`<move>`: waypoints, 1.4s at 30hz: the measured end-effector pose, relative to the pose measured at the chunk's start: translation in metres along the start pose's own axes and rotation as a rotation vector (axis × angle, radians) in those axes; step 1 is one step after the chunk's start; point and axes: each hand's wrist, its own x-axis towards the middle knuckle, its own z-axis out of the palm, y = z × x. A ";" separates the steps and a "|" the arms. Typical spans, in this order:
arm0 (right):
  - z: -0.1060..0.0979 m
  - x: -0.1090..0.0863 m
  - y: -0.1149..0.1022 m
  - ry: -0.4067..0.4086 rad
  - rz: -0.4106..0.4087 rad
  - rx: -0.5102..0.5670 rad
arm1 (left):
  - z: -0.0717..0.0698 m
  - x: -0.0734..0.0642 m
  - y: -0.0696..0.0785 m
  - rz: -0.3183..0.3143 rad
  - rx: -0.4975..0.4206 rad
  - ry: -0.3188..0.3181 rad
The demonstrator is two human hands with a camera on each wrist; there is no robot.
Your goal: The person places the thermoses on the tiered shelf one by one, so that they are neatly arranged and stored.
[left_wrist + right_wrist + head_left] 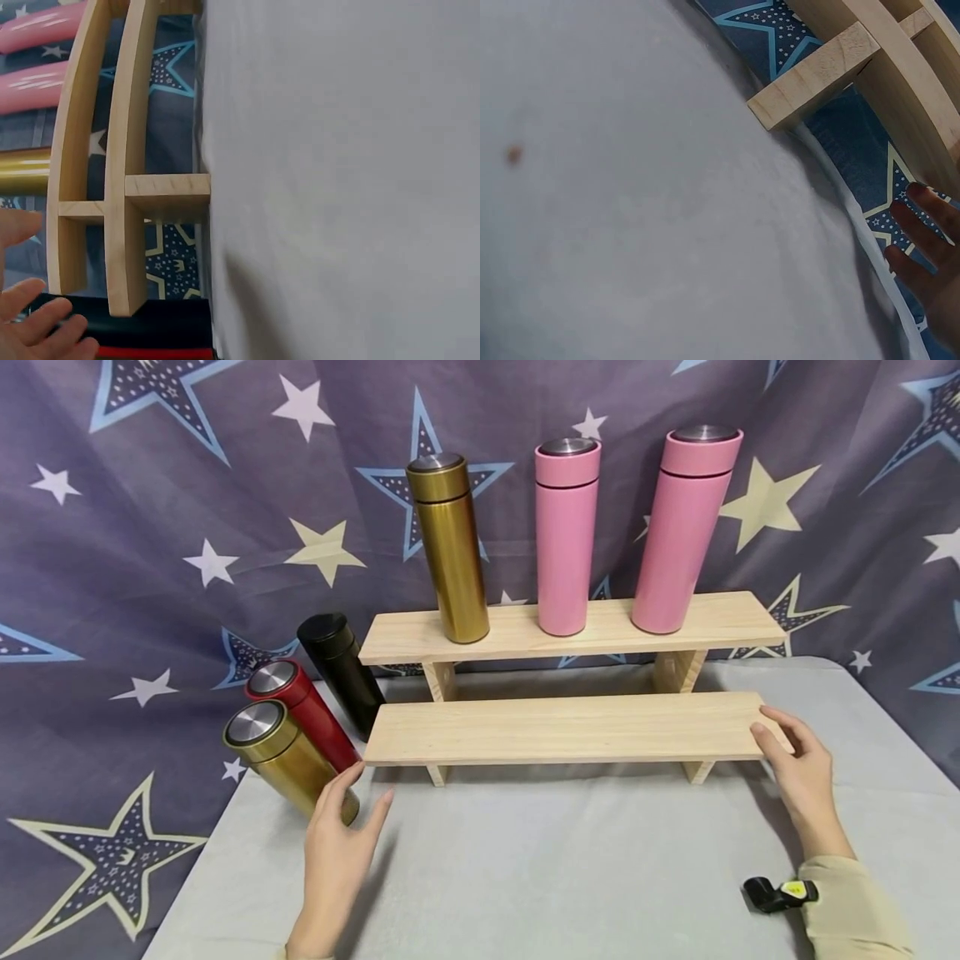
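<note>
A two-tier wooden shelf stands on the table, with its lower board in front of and below its upper board. My left hand is at the lower board's front left corner, thumb spread from the fingers and nothing held. At the board's right end is my right hand, fingertips and thumb right at the edge. In the right wrist view its fingers extend fairly straight. On the upper board stand a gold thermos bottle and two pink thermos bottles.
Left of the shelf, a black bottle, a red bottle and another gold bottle stand close together beside my left hand. A small black device shows at the right sleeve. Behind hangs a star-patterned curtain.
</note>
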 end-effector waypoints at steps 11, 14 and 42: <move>0.001 0.000 0.001 0.003 -0.004 0.045 | -0.033 -0.021 -0.013 0.024 -0.015 0.118; 0.001 0.000 0.002 0.002 -0.008 0.031 | -0.041 -0.021 -0.017 0.014 -0.010 0.155; 0.002 -0.002 0.002 0.004 -0.039 0.000 | -0.050 0.008 -0.041 -0.155 -0.110 0.195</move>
